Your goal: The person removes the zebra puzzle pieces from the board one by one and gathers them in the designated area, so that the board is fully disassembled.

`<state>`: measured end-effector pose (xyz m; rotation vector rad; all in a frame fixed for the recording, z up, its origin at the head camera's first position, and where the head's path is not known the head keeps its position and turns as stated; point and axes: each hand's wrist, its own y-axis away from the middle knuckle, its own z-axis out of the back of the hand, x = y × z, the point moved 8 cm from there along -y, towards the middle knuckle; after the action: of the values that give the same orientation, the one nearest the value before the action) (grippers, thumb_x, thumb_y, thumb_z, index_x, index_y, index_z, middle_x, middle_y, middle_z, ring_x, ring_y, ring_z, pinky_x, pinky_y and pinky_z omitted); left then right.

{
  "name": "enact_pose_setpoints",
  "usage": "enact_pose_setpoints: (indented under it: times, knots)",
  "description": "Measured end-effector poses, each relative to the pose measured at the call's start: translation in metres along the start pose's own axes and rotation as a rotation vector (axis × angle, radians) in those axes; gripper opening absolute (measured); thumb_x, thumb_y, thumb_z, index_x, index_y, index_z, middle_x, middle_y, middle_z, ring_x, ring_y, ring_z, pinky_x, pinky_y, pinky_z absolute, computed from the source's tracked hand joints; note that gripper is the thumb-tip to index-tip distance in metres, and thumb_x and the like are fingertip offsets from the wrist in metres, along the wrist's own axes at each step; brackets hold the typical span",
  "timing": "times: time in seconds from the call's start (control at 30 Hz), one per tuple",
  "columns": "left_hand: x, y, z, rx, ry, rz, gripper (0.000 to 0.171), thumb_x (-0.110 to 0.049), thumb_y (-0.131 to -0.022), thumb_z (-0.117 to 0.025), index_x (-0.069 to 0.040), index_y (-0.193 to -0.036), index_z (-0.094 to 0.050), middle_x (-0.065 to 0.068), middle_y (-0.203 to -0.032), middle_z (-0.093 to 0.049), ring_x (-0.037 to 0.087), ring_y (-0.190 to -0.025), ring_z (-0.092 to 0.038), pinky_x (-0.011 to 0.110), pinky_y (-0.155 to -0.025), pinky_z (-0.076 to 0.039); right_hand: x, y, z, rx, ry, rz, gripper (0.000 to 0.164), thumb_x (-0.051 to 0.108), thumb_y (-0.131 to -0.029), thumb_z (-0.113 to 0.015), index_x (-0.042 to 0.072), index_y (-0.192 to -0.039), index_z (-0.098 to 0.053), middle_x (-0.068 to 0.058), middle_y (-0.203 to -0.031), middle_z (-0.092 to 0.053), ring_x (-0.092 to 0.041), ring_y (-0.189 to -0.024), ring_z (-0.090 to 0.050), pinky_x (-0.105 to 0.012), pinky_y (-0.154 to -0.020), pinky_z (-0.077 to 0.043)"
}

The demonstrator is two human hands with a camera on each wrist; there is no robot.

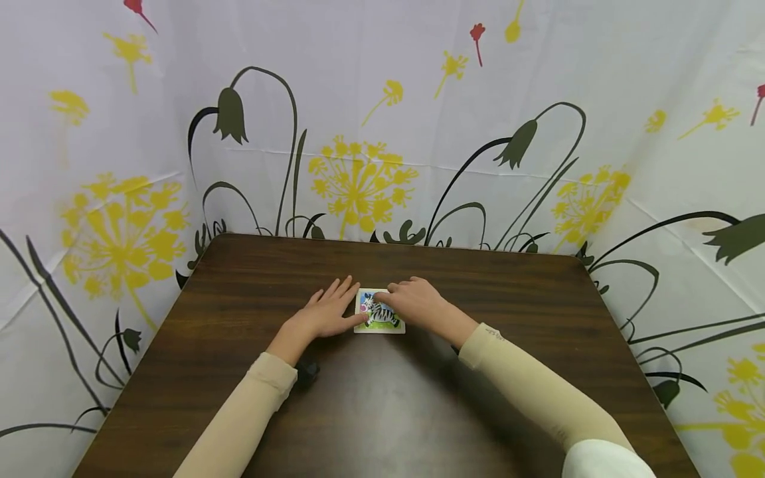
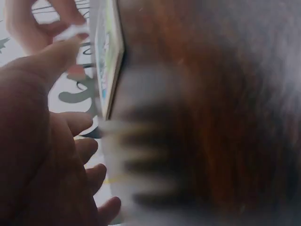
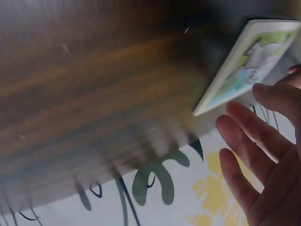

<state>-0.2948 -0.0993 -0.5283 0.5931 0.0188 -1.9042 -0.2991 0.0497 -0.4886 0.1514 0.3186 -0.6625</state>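
A small square picture board (image 1: 385, 324), pale-edged and showing a cartoon zebra on green and blue, lies flat on the dark wooden table. My left hand (image 1: 323, 315) is at its left side, fingers spread and straight, with the thumb reaching over the lower left edge. From the right, my right hand (image 1: 418, 302) reaches over the upper right of the board, covering that corner. Its loosely bent fingers show in the right wrist view beside the board (image 3: 251, 63), with nothing visible between them. Blur leaves contact with the surface unclear in the left wrist view.
The brown wood-grain table (image 1: 251, 265) runs back to a white curtain (image 1: 382, 79) printed with yellow and dark green flowers, which also hangs on both sides. A small black device (image 1: 307, 372) sits at my left wrist.
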Motion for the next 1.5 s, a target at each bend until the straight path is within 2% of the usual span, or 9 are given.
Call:
enact_pose_setpoints:
  times: [0.13, 0.23, 0.47, 0.6, 0.73, 0.93, 1.13, 1.33, 1.5]
  knots:
    - [0.001, -0.002, -0.010, 0.050, -0.024, 0.027, 0.092, -0.062, -0.106, -0.057, -0.017, -0.175, -0.015, 0.014, -0.183, -0.004, 0.041, -0.169, -0.004, 0.069, -0.133, -0.009, 0.001, -0.019, -0.012, 0.062, 0.051, 0.042, 0.041, 0.027, -0.112, -0.060, 0.039, -0.152, -0.060, 0.001, -0.124, -0.077, -0.018, -0.096, -0.079, -0.038, -0.088, -0.064]
    - [0.001, -0.003, -0.012, 0.054, -0.017, 0.035, 0.093, -0.061, -0.106, -0.059, -0.017, -0.175, -0.015, 0.014, -0.183, -0.004, 0.040, -0.169, -0.003, 0.068, -0.133, -0.007, -0.001, -0.031, -0.017, 0.104, 0.090, 0.055, 0.042, 0.031, -0.113, -0.057, 0.042, -0.154, -0.058, 0.002, -0.127, -0.076, -0.018, -0.099, -0.079, -0.039, -0.090, -0.063]
    - [0.004, -0.002, -0.010, 0.055, 0.037, 0.022, 0.095, -0.062, -0.104, -0.062, -0.018, -0.175, -0.017, 0.014, -0.183, -0.004, 0.042, -0.169, -0.001, 0.069, -0.133, -0.003, -0.004, -0.045, -0.013, 0.196, 0.119, 0.104, 0.049, 0.033, -0.113, -0.056, 0.046, -0.160, -0.050, 0.004, -0.139, -0.071, -0.016, -0.113, -0.076, -0.040, -0.099, -0.061]
    - [0.011, -0.004, -0.012, 0.053, 0.073, 0.013, 0.099, -0.067, -0.101, -0.063, -0.018, -0.175, -0.018, 0.014, -0.183, -0.003, 0.042, -0.169, 0.001, 0.070, -0.133, -0.001, -0.003, -0.050, -0.012, 0.244, 0.135, 0.135, 0.057, 0.034, -0.111, -0.061, 0.046, -0.163, -0.044, 0.003, -0.146, -0.068, -0.017, -0.117, -0.075, -0.040, -0.102, -0.061]
    - [0.017, -0.006, -0.011, 0.032, 0.065, 0.019, 0.100, -0.071, -0.100, -0.061, -0.021, -0.175, -0.018, 0.011, -0.184, -0.003, 0.039, -0.170, 0.002, 0.069, -0.133, 0.001, -0.004, -0.056, -0.006, 0.231, 0.183, 0.157, 0.060, 0.032, -0.110, -0.064, 0.048, -0.164, -0.043, 0.003, -0.149, -0.066, -0.018, -0.118, -0.075, -0.040, -0.100, -0.062]
    - [0.019, -0.006, -0.014, 0.014, 0.042, 0.030, 0.084, -0.064, -0.108, -0.048, -0.021, -0.175, -0.020, 0.008, -0.184, -0.004, 0.038, -0.170, 0.002, 0.070, -0.132, 0.002, -0.002, -0.059, -0.004, 0.207, 0.214, 0.194, 0.054, 0.027, -0.113, -0.059, 0.049, -0.161, -0.046, 0.005, -0.146, -0.069, -0.018, -0.114, -0.077, -0.039, -0.097, -0.063]
    - [0.015, -0.001, -0.016, 0.000, 0.045, 0.040, 0.089, -0.067, -0.104, -0.056, -0.019, -0.173, -0.028, 0.011, -0.183, -0.009, 0.041, -0.169, -0.003, 0.072, -0.131, -0.001, 0.003, -0.058, -0.006, 0.213, 0.199, 0.233, 0.053, 0.029, -0.112, -0.060, 0.049, -0.160, -0.047, 0.004, -0.144, -0.069, -0.018, -0.115, -0.076, -0.040, -0.097, -0.062]
    - [0.016, -0.008, -0.015, 0.043, 0.013, 0.092, 0.088, -0.065, -0.104, -0.057, -0.020, -0.174, -0.025, 0.008, -0.184, -0.006, 0.040, -0.169, 0.002, 0.070, -0.133, 0.000, 0.001, -0.061, -0.004, 0.202, 0.256, 0.252, 0.049, 0.036, -0.113, -0.058, 0.051, -0.158, -0.046, 0.004, -0.148, -0.064, -0.020, -0.115, -0.075, -0.039, -0.097, -0.062]
    - [0.022, -0.015, -0.017, 0.087, -0.017, 0.126, 0.087, -0.060, -0.106, -0.059, -0.020, -0.174, -0.023, 0.008, -0.184, -0.004, 0.041, -0.169, 0.005, 0.069, -0.133, 0.001, 0.000, -0.062, -0.003, 0.183, 0.257, 0.266, 0.049, 0.036, -0.112, -0.059, 0.050, -0.158, -0.047, 0.003, -0.149, -0.062, -0.020, -0.111, -0.076, -0.039, -0.093, -0.063]
